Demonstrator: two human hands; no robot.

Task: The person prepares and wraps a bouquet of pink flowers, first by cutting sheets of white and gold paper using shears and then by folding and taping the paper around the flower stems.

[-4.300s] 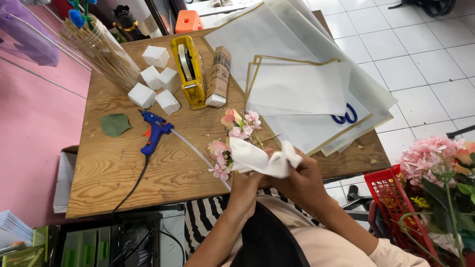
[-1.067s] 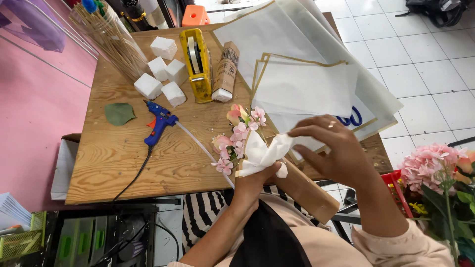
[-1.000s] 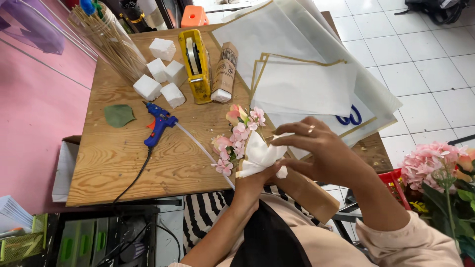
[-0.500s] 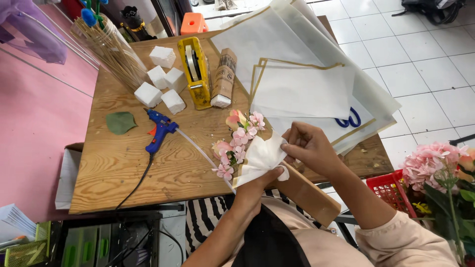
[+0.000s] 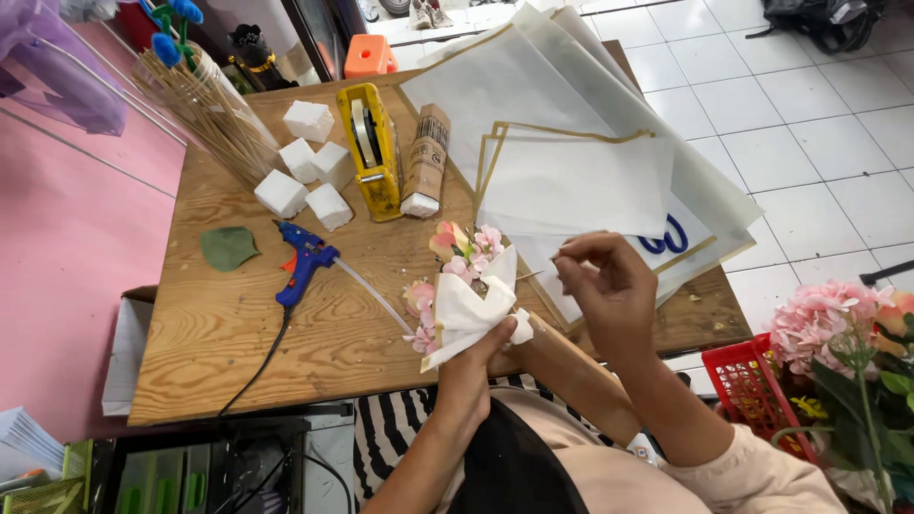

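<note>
My left hand [image 5: 482,350] grips a small bouquet [image 5: 464,290] of pink artificial flowers wrapped in white paper, held over the near edge of the wooden table [image 5: 228,333]. My right hand [image 5: 605,286] hovers just right of the bouquet with its fingertips pinched together on something thin, perhaps a strip of clear tape that I cannot make out. A brown paper roll [image 5: 571,362] lies under my right forearm.
On the table lie a blue glue gun [image 5: 303,266] with its cord, a yellow tape dispenser [image 5: 371,148], white foam cubes [image 5: 309,171], a green leaf [image 5: 227,247], wooden skewers [image 5: 205,109] and white gold-edged wrapping sheets [image 5: 571,181]. A red basket [image 5: 752,376] and pink flowers [image 5: 838,324] stand at right.
My right hand lifted off the wrapped bouquet and drew back to the right, fingers pinched. The bouquet in my left hand stayed almost in place.
</note>
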